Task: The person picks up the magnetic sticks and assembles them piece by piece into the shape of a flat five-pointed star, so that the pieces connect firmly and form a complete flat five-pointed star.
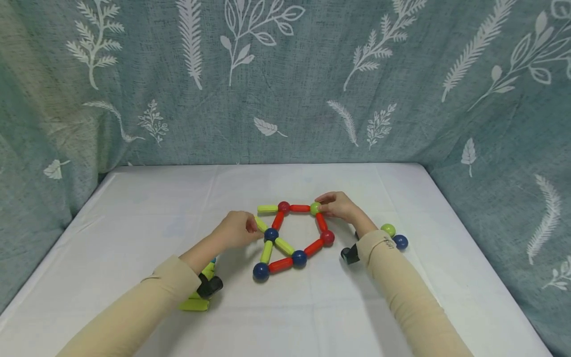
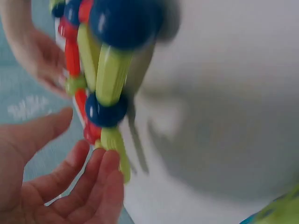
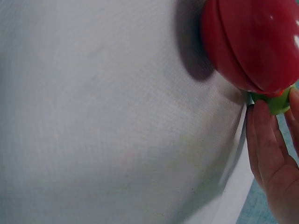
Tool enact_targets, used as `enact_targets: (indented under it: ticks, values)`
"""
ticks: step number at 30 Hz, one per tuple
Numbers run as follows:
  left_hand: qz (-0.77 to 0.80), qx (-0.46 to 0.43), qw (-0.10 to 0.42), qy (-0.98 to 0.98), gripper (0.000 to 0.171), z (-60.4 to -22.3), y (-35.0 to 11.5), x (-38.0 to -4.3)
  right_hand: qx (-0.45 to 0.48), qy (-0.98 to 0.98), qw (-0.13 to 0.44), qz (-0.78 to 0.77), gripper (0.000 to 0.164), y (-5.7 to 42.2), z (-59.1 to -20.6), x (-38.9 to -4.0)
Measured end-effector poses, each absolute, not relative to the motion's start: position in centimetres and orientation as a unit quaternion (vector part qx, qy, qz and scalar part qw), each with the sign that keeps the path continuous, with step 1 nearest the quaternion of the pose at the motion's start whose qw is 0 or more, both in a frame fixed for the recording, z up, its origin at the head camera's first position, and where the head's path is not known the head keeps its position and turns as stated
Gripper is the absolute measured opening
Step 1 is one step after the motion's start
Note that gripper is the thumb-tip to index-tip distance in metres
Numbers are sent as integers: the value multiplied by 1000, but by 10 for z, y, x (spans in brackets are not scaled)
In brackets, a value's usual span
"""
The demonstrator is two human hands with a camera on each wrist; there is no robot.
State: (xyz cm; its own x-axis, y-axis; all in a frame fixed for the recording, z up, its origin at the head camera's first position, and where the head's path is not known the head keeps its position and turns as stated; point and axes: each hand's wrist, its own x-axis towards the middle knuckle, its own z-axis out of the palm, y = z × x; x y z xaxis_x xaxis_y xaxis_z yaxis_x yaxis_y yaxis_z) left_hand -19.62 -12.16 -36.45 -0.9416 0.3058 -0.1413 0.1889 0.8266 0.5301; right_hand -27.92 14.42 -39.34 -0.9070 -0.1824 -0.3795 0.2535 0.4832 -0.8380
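A flat frame of sticks and balls lies on the white table, built from red rods (image 1: 281, 265), yellow-green rods (image 1: 284, 246), blue balls (image 1: 299, 258) and red balls (image 1: 327, 238). My right hand (image 1: 341, 206) pinches the green ball (image 1: 315, 208) at its far right corner. In the right wrist view, fingers and thumb (image 3: 295, 100) sit on either side of that ball, behind a large red ball (image 3: 257, 44). My left hand (image 1: 238, 229) is by a yellow-green rod (image 2: 114, 149) jutting from a blue ball (image 2: 106, 109). Its fingertips (image 2: 110, 161) are right at the rod, with the thumb spread away.
A loose green ball (image 1: 388, 229) and a blue ball (image 1: 401, 242) lie right of the frame, beside the right sleeve (image 1: 397, 277). Yellow-green pieces (image 1: 194, 304) lie partly hidden under the left forearm. A patterned teal curtain (image 1: 285, 99) hangs behind the table.
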Motion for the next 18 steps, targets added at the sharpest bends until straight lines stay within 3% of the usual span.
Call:
enact_targets:
  ticks: [6, 18]
  values:
    - [256, 147, 170, 940, 29, -373, -117, -163, 3, 834, 236, -498, 35, 145, -391, -280]
    - [252, 130, 144, 948, 29, -376, -110, -141, -31, 838, 257, -480, 36, 148, -393, -282]
